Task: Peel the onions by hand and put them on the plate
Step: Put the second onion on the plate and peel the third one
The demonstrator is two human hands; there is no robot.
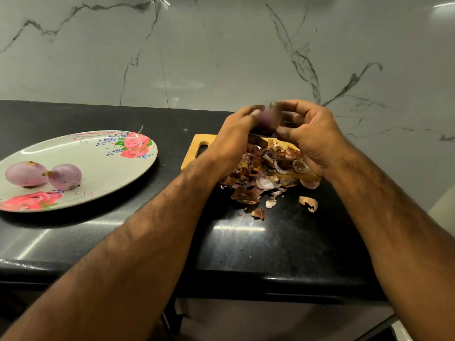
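Red onion [267, 119], blurred: we hold it between left hand [236, 134] and right hand [312, 136], fingers [290, 105] curled round it, over the cutting board [197, 148], likely so skins [266, 168] drop there. Two peeled onions [65, 177] lie on the floral plate [98, 153]

Home kitchen: black counter [246, 244], marble backsplash [221, 50].

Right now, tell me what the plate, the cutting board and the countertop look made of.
Floral plate: likely melamine or glazed ceramic; glossy cream surface, printed roses.
Cutting board: wood or bamboo, judging by its matte tan face and cut handle slot.
Countertop: probably polished black stone, speckled, mirroring light.
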